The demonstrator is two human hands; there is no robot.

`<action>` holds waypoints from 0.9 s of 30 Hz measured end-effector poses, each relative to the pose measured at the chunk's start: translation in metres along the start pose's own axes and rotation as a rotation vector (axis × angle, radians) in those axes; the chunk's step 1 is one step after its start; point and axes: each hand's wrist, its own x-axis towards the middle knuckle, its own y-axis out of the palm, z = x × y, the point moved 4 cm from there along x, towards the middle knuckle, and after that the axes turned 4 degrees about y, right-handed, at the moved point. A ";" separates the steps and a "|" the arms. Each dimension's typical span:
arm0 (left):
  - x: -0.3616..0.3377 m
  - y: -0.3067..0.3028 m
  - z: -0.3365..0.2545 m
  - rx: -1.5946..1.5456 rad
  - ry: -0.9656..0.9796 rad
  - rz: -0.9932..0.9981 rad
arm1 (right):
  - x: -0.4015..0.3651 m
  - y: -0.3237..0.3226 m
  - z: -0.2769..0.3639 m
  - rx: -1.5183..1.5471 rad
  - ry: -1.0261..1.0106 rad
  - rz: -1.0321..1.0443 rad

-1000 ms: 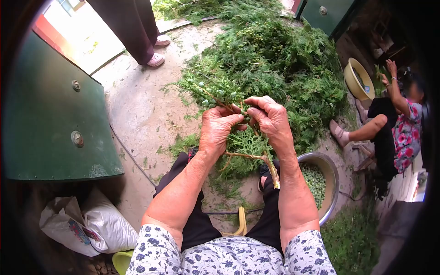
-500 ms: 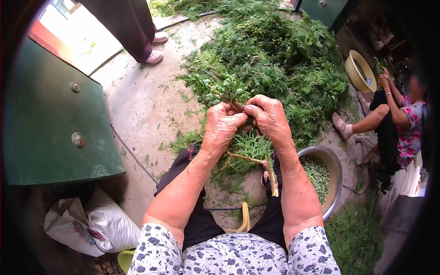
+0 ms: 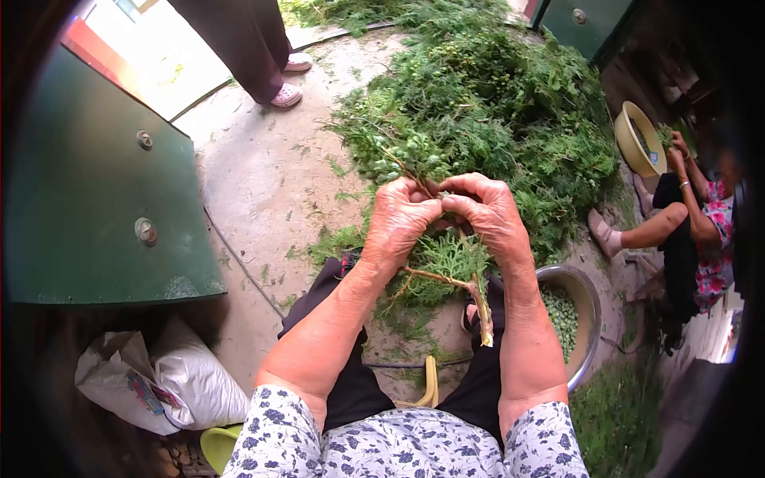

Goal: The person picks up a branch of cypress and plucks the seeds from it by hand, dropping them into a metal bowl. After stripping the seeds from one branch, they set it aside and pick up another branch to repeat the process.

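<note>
A leafy conifer branch (image 3: 482, 307) with a thick, pale cut stem hangs below my two hands, over the gap between my knees. Its far end carries a cluster of small pale-green cones (image 3: 414, 153), just beyond my fingertips. My left hand (image 3: 402, 221) is closed, pinching a thin brown twig of that branch. Close against it, my right hand (image 3: 496, 217) has thumb and forefinger pressed together on the branch. Whatever lies right between the fingertips is too small to make out. A metal basin (image 3: 591, 307) beside my right knee holds many green cones (image 3: 560, 319).
A large heap of cut greenery (image 3: 510, 111) spreads ahead. Green metal panels (image 3: 103, 191) stand at left, above white sacks (image 3: 191, 374). One person's legs (image 3: 259, 48) stand at the back. Another person (image 3: 693, 215) sits at right, hands near a yellow basin (image 3: 633, 147).
The whole view has shifted slightly, so most things sit further right. Both hands stay together on the branch; my right thumb and forefinger have changed their bend a little.
</note>
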 end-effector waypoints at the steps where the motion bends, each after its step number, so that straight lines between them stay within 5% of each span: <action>1: -0.001 0.002 0.000 -0.096 -0.019 0.014 | 0.004 -0.003 -0.004 -0.092 -0.095 -0.030; 9: 0.000 0.001 -0.001 -0.031 0.016 0.018 | -0.001 0.001 0.006 -0.184 -0.214 -0.118; 11: 0.001 -0.002 -0.002 0.064 0.040 0.007 | -0.005 0.005 0.017 -0.412 -0.502 -0.179; 16: 0.000 -0.004 -0.003 0.096 0.036 -0.013 | -0.007 0.008 0.022 -0.418 -0.603 -0.171; 18: -0.003 0.002 -0.008 -0.116 -0.036 -0.020 | -0.001 -0.001 0.011 0.040 -0.237 -0.165; 27: 0.002 -0.010 -0.006 -0.115 -0.017 -0.091 | 0.009 -0.007 0.006 0.651 -0.112 -0.062</action>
